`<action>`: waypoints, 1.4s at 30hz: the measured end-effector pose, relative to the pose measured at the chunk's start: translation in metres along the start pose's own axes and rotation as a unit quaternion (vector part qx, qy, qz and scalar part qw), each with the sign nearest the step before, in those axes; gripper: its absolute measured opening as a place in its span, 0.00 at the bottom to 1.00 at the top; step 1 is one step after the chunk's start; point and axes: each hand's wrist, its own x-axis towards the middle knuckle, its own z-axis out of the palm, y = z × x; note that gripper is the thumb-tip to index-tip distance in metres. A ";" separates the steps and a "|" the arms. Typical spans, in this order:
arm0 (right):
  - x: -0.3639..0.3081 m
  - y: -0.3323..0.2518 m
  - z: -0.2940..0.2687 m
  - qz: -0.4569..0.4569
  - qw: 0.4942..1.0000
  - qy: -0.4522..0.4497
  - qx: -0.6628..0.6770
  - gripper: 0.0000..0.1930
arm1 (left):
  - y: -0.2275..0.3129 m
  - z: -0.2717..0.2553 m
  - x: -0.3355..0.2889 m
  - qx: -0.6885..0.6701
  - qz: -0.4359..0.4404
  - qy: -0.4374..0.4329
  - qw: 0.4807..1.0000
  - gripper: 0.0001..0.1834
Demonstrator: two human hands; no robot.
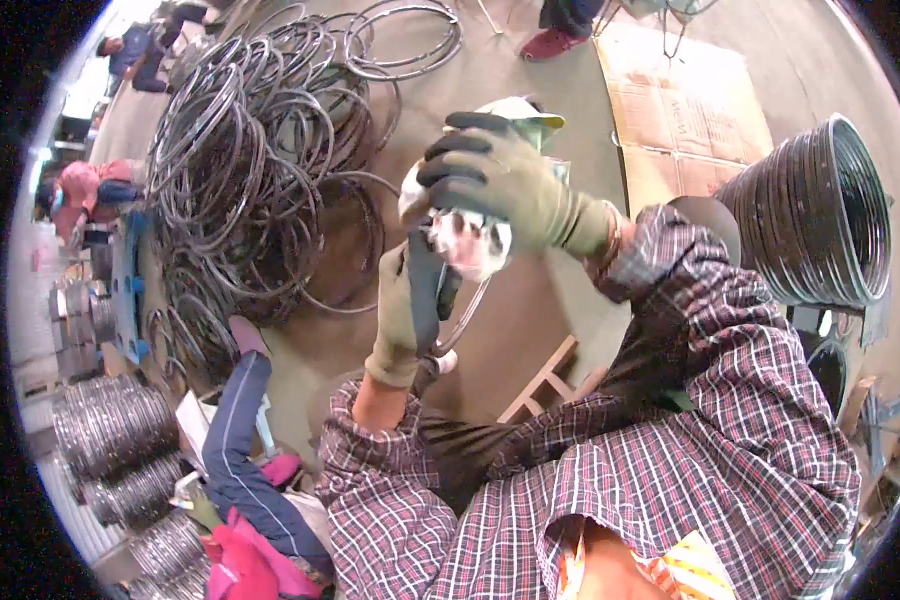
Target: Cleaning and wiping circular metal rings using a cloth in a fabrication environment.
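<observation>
Both my hands wear grey-green gloves with dark palms and fingers, and they are raised close together in front of me. My right hand (515,185), on top, is closed around a crumpled white cloth (473,245), partly smeared by motion. Pale and greenish material (526,110) shows past the fingers; I cannot make out whether it is part of the same cloth. Just below, my left hand (407,305) is upright and curled. A thin curved metal ring (464,322) comes out beside its fingers, mostly hidden by the hands and cloth.
A large tangled heap of metal rings (260,160) lies ahead on the left. To the right stands a stack of rings (810,215) near flattened cardboard (680,110). A wooden frame (542,385) lies by my legs. Another person in blue trousers (235,430) sits close on my left.
</observation>
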 end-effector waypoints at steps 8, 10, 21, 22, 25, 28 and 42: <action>-0.057 0.103 -0.016 0.329 0.915 0.157 0.174 0.17 | 0.012 -0.029 -0.003 0.004 0.044 -0.149 0.988 0.28; -0.054 0.101 -0.033 0.249 0.961 0.098 0.069 0.16 | 0.019 -0.022 0.001 0.048 0.056 -0.116 0.990 0.28; -0.008 0.033 -0.019 0.172 0.984 -0.044 -0.014 0.27 | 0.029 -0.005 0.024 0.068 0.027 -0.056 0.996 0.16; -0.003 0.027 -0.014 0.116 0.990 -0.084 -0.019 0.28 | 0.023 -0.009 0.022 0.052 -0.006 -0.051 0.997 0.15; -0.007 0.046 -0.017 0.081 0.990 -0.080 0.078 0.27 | 0.029 0.000 0.009 0.053 -0.051 -0.009 0.997 0.16; -0.034 0.084 -0.028 0.139 0.985 -0.074 0.074 0.24 | 0.041 -0.008 0.002 0.071 -0.045 -0.025 0.996 0.18; -0.069 0.118 -0.004 0.325 0.932 -0.028 0.155 0.17 | 0.047 -0.003 -0.005 0.025 -0.031 -0.033 0.999 0.20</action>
